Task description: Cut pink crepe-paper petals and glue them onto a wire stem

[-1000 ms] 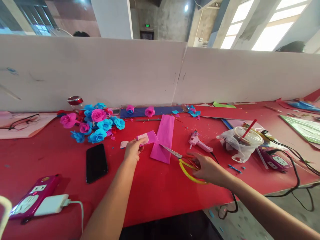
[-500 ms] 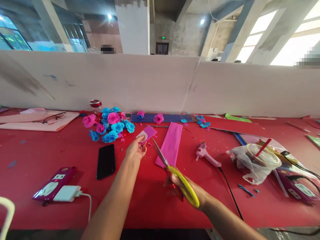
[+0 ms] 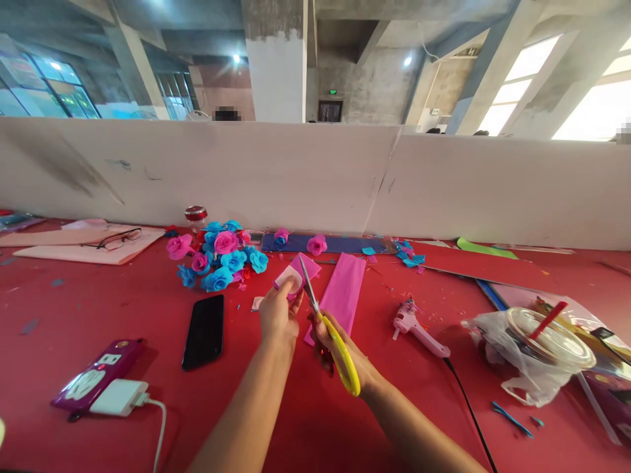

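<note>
My left hand (image 3: 277, 316) is closed on a small pink paper piece (image 3: 298, 276) with a pale template against it, held just above the red table (image 3: 98, 309). My right hand (image 3: 340, 355) grips yellow-handled scissors (image 3: 331, 338); their blades point up and reach the right edge of the pink piece. A folded pink crepe sheet (image 3: 344, 293) lies flat just behind and to the right of both hands.
A pile of pink and blue paper roses (image 3: 217, 253) sits back left, a black phone (image 3: 204, 331) left of my arm, a power strip with charger (image 3: 106, 387) near left. A glue gun (image 3: 417, 322) and bagged plastic cup (image 3: 537, 345) lie right. A white partition (image 3: 315, 177) backs the table.
My right hand picked the scissors up off the table and brought them left and up to the pink piece. My left hand lifted the piece slightly towards me.
</note>
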Demonstrator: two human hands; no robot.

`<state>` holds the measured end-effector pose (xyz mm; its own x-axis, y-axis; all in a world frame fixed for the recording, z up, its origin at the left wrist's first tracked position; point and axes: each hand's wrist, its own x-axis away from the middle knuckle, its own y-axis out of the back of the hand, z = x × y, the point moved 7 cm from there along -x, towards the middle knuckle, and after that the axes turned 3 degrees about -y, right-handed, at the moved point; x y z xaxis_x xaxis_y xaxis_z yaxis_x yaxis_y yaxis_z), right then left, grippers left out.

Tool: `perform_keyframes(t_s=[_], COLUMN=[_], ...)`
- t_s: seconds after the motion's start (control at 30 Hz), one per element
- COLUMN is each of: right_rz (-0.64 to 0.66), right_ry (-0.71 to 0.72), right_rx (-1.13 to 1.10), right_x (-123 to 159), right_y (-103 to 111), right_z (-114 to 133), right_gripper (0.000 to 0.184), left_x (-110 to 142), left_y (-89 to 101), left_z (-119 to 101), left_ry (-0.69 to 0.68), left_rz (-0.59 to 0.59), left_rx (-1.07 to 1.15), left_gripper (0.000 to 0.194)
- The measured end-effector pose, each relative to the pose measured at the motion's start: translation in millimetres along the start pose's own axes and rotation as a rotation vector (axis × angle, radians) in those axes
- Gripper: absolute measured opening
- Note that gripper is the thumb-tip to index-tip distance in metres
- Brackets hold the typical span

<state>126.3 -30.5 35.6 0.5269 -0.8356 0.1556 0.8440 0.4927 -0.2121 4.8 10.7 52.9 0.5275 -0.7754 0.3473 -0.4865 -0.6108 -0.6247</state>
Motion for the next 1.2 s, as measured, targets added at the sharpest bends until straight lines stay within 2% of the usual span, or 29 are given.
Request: perform_keyframes(t_s=[0.17, 0.27, 0.7, 0.93, 1.2], right_rz=[-0.018, -0.030, -0.092, -0.093, -0.091], right_ry=[0.039, 0.011, -0.122, -0.120, -0.126], right_rx=[-0.015, -0.016, 0.053, 0.064, 0.084], right_x=[-5, -3, 1, 1, 2], right_y=[8, 10, 17, 21, 22], right_z=[-3, -2, -6, -10, -12], right_gripper=[0.045, 0.049, 0.050, 0.047, 0.042], left_x=[-7, -12, -22, -24, -24], left_y=[2.1, 3.3, 11.6, 9.4, 10.2], left_z=[11, 13, 12, 10, 10], left_ry=[-0.009, -0.001, 0.129, 0.147, 0.194], left_rz=[0.014, 0.046, 0.075, 0.111, 0.102], left_rx=[-0.040, -0.050, -0.058, -0.055, -0.032], left_gripper=[0.017, 0.019, 0.018, 0.022, 0.016])
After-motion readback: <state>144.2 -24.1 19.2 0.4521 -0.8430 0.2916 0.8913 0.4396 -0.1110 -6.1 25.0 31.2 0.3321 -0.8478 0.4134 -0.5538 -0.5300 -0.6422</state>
